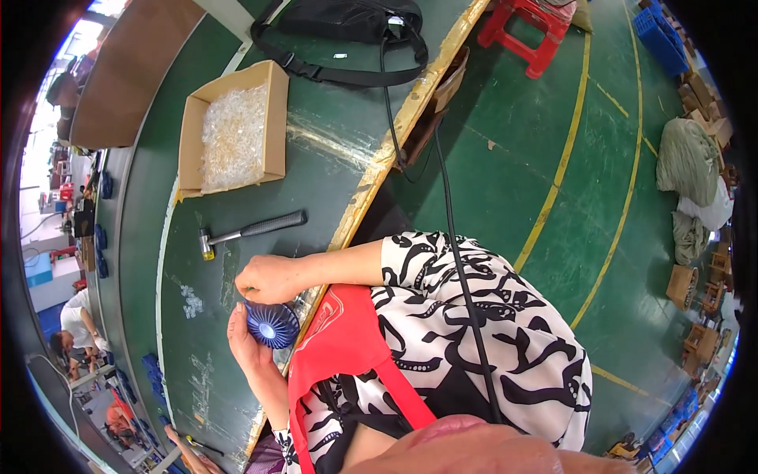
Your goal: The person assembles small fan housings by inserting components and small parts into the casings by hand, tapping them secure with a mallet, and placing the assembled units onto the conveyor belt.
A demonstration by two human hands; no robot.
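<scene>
Close to the bench's front edge is a round dark-blue thing with radial ribs and a pale hub point(273, 325), which looks like a small fan. My right hand point(270, 279) is just above it in the picture, fingers curled in a pinch. Along its left rim lies my left hand point(246, 340), fingers drawn together; whether it grips the fan is unclear. My fingertips nearly meet, and whatever they hold is hidden. A hammer point(254, 229) with a dark handle and yellow-tipped head lies beyond my right hand. Small clear pieces point(191, 302) are scattered left of my hands.
A cardboard box point(276, 118) of small clear pieces stands on the green bench point(316, 189). A black waist bag point(339, 22) lies farther up. A black cable point(454, 229) hangs across my sleeve. A red stool point(533, 35) is on the floor. Other people work at left.
</scene>
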